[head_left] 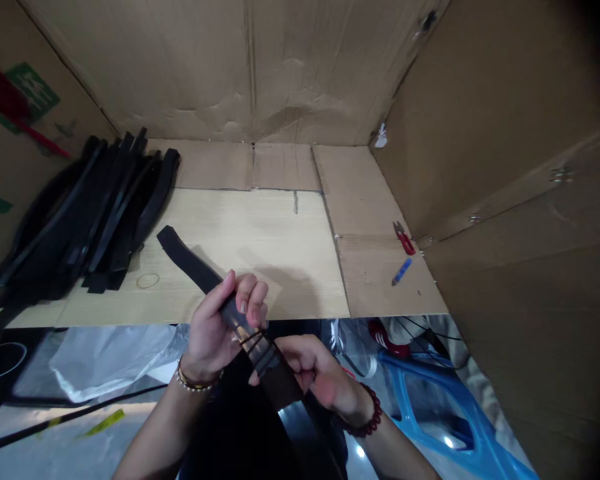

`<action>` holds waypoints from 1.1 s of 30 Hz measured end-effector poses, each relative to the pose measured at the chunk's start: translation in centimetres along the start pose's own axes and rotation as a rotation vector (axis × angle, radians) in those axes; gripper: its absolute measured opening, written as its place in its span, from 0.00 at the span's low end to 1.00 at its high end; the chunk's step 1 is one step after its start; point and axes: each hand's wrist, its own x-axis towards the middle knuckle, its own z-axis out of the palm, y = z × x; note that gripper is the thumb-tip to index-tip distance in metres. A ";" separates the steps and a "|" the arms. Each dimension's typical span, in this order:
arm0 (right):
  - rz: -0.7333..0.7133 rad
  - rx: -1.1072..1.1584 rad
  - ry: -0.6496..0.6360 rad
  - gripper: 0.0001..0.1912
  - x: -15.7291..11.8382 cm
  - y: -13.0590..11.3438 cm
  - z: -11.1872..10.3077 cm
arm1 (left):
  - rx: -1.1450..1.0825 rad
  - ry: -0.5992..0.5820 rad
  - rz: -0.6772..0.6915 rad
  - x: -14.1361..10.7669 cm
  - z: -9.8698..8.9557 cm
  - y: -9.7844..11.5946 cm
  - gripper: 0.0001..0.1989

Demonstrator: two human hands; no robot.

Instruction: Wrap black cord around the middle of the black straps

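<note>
The left hand [213, 330] is closed around a black strap [225, 307], fingers curled over its edge, and the right hand [310, 368] is nearly closed, pinching the strap's lower part just beside several thin dark bands [257, 347] looped across it. The strap is held up off the table [240, 233], its free end reaching out over the pale board. A pile of similar black straps [87, 223] lies to the left, with a loose rubber band [147, 281] just beside it. Red-handled thread snips [404, 238] and a small blue tool [401, 271] sit well to the right on a cardboard sheet [365, 267]. The main risk seems to lie with the thin bands: if the pinch loosens or the strap twists, they could slide along it or spring off. Stretched too hard, one could snap, and the strap's smooth surface offers little grip, so it could also slip and drop past the table's near edge.
</note>
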 end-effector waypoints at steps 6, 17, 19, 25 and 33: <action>-0.009 0.164 0.072 0.18 0.1 -1.7 0.9 | 0.041 0.024 -0.008 0.8 -0.2 0.3 0.24; -0.167 -0.335 0.654 0.13 2.6 0.5 0.9 | 0.380 0.225 0.003 -2.8 -0.6 -3.3 0.24; -0.190 -0.439 0.691 0.12 2.8 0.8 0.9 | 0.493 0.279 -0.002 -4.2 -0.7 -4.4 0.22; -0.240 -0.534 0.750 0.10 3.1 1.4 1.4 | 0.605 0.294 0.000 -4.7 -0.2 -4.9 0.20; -0.095 -0.450 0.613 0.14 1.9 1.1 0.8 | 0.344 0.171 -0.125 -3.2 -0.3 -4.0 0.17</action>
